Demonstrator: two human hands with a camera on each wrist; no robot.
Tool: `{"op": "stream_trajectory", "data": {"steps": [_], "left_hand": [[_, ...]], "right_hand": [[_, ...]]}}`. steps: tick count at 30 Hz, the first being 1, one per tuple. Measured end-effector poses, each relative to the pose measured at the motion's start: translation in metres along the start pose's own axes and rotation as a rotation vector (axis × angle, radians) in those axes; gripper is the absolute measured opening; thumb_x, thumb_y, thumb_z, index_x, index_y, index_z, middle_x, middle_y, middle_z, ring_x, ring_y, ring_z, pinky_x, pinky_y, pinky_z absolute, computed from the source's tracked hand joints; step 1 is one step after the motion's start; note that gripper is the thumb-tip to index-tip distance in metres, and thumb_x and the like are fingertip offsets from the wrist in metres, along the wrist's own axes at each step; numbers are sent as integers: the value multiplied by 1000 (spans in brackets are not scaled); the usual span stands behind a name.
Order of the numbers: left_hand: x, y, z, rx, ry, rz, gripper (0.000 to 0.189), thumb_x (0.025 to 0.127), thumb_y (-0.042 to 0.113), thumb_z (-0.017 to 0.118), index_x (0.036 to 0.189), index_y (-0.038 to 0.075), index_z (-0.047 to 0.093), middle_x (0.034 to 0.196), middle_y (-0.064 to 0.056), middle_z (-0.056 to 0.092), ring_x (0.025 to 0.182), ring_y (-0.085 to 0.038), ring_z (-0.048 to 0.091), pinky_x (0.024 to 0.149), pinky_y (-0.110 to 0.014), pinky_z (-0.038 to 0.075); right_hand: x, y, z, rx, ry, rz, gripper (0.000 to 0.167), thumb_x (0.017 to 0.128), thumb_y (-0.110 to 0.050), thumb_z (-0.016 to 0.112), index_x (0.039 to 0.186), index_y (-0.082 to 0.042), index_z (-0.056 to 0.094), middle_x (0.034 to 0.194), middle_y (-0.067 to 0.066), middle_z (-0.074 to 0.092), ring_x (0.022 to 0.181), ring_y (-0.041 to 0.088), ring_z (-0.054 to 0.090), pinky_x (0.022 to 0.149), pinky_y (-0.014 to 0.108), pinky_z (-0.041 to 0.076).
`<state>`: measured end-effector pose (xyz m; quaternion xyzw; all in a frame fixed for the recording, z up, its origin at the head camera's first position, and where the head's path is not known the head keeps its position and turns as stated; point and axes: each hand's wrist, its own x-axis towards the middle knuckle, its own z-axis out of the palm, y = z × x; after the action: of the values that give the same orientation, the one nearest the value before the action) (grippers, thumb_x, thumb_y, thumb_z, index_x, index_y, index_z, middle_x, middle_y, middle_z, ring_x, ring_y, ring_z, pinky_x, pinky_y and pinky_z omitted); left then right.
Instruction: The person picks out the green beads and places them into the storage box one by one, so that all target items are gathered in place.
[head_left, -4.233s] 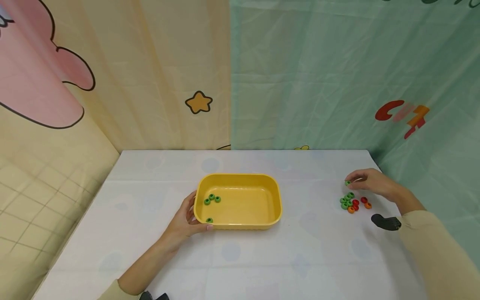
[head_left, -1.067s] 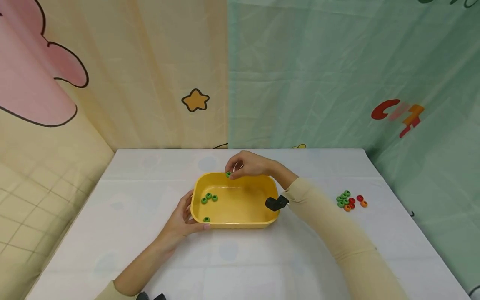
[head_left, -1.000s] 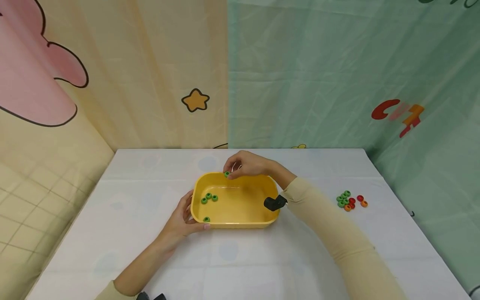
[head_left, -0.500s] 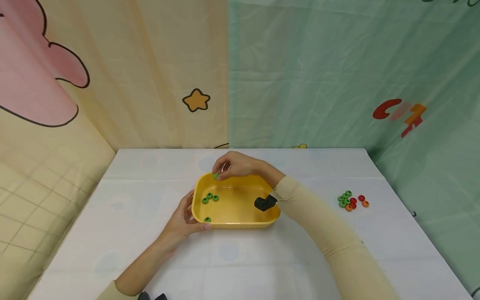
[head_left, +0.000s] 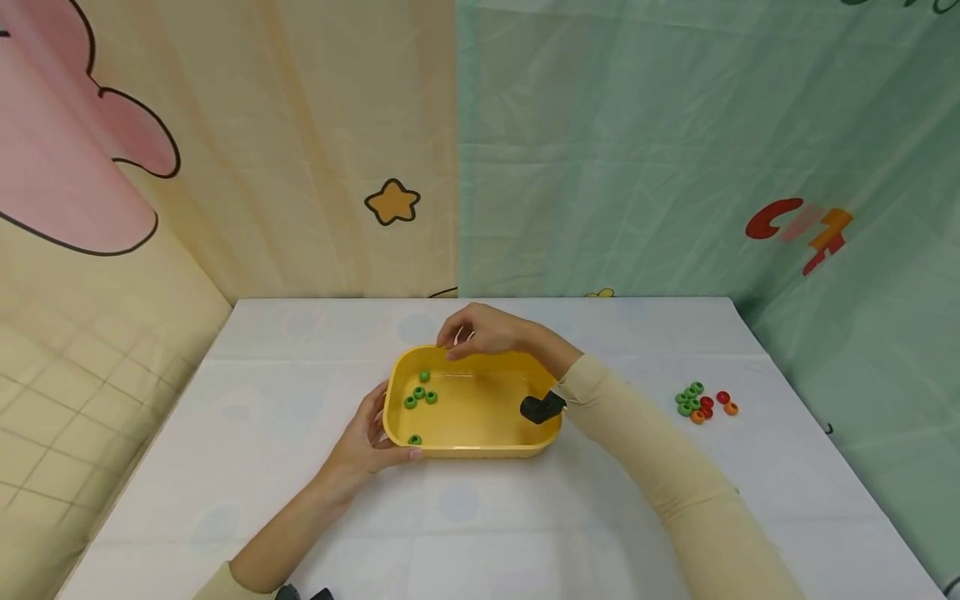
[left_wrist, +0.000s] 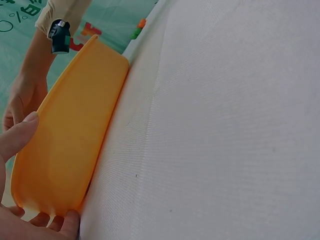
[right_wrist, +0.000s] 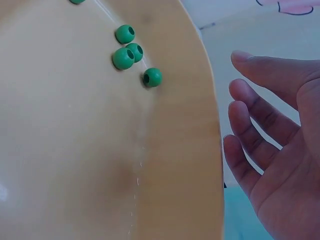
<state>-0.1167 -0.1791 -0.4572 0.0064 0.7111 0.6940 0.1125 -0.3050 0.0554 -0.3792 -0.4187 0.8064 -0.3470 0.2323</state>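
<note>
My left hand (head_left: 367, 440) grips the left end of a yellow rectangular tub (head_left: 487, 421), thumb over the near rim. In the left wrist view its fingers (left_wrist: 40, 220) curl round the tub's end wall. Inside the tub, toward the left, lie several green beads with holes; one green bead (head_left: 424, 377) sits nearest the far wall, another green bead (head_left: 415, 439) by the near wall. My right hand (head_left: 483, 330) hovers at the far rim, holding nothing. The right wrist view shows its thumb and fingers (right_wrist: 242, 90) apart from each other, just beyond the rim.
On the white-covered table (head_left: 465, 542), right of the tub, lies a small group of loose beads: green beads (head_left: 684, 408), red beads (head_left: 723, 397) and orange beads (head_left: 731, 408). Patterned curtains (head_left: 600, 167) stand behind the table and on both sides.
My right hand has carried a green bead from the right-hand group to the tub and let it go inside; it has since shifted slightly right. My left hand keeps its grip on the tub.
</note>
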Motion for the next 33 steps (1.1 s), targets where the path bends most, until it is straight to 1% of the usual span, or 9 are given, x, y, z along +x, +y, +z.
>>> {"op": "stream_trajectory", "data": {"steps": [7, 14, 18, 27, 29, 33], "left_hand": [[-1, -1, 0, -17, -15, 17, 111, 80, 2, 89, 164, 18, 18, 168, -8, 20, 153, -30, 23, 117, -35, 35], [-1, 1, 0, -5, 11, -7, 112, 80, 4, 90, 165, 18, 18, 168, -8, 20, 153, -30, 23, 116, -34, 36], [-1, 0, 0, 0, 8, -4, 112, 80, 4, 90, 165, 19, 18, 168, -8, 20, 153, -30, 24, 116, -35, 36], [0, 0, 0, 3, 5, 7, 112, 79, 3, 90, 165, 18, 19, 167, -8, 21, 152, -30, 25, 116, -34, 36], [-1, 0, 0, 2, 6, 7, 112, 79, 4, 90, 165, 18, 19, 167, -9, 21, 152, -31, 25, 116, -34, 36], [-1, 0, -1, -5, 2, 12, 112, 80, 3, 89, 165, 17, 19, 167, -9, 21, 152, -31, 25, 116, -35, 36]], "right_hand": [[-17, 9, -6, 21, 29, 30, 20, 95, -11, 76, 114, -3, 76, 108, 5, 73, 97, 23, 64, 88, 29, 57], [-32, 18, -15, 44, 61, 68, 18, 96, -12, 76, 112, -6, 76, 108, 3, 72, 97, 24, 65, 89, 32, 57], [-41, 24, -18, 55, 68, 85, 18, 96, -13, 77, 111, -5, 76, 107, 2, 72, 96, 24, 64, 89, 33, 57], [-63, 30, -27, 39, 99, 154, 16, 96, -15, 76, 111, -9, 76, 107, 2, 72, 98, 25, 63, 87, 33, 58], [-68, 32, -30, 37, 104, 172, 17, 96, -15, 76, 112, -9, 76, 107, 2, 71, 98, 24, 63, 86, 33, 58], [-79, 35, -35, 37, 113, 207, 23, 97, -15, 75, 116, -4, 74, 107, 2, 71, 98, 25, 62, 86, 34, 58]]}}
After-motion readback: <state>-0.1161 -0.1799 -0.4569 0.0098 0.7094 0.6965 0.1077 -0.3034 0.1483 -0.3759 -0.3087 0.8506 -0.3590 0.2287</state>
